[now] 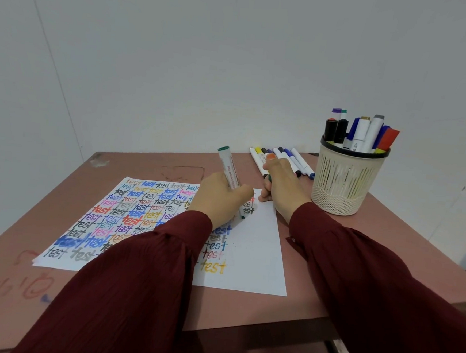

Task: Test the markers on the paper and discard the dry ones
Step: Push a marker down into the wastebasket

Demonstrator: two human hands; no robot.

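Table [143,166] | left hand [219,197] grips green marker [228,167] on paper [257,248] | right hand [284,186] pinches cap [266,176]

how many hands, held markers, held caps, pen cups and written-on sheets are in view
hands: 2, left hand, right hand
held marker: 1
held cap: 1
pen cup: 1
written-on sheet: 1
total: 6

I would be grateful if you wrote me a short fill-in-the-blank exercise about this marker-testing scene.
The left hand grips a marker with a ___ end.
The paper carries the word ___ many times over.
The beige cup stands to the paper's ___.
Missing words: green, test, right.
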